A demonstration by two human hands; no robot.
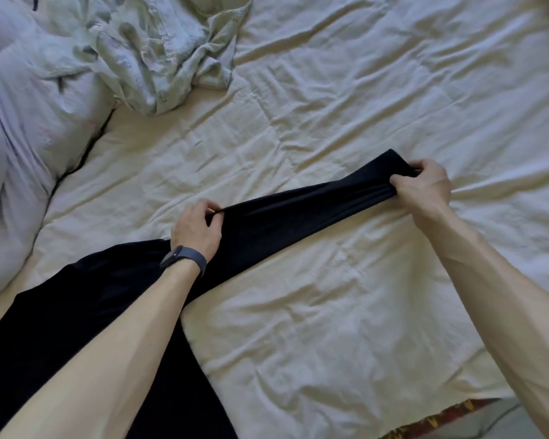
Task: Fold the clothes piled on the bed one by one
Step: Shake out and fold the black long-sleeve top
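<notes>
Both hands pinch a black garment [114,299] on the bed [330,106]: left hand [195,231] mid-sleeve, right hand [422,188] at the sleeve end, stretched between them.

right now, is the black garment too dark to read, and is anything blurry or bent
Head view: the black garment is near-featureless, faint folds only between the left hand and right hand; the cream sheet is evenly lit, no glare; wide-angle stretch swells the forearms at the bottom edge; the whole frame is slightly soft.

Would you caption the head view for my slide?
Left hand and right hand stretch a black garment over the bed.
</notes>
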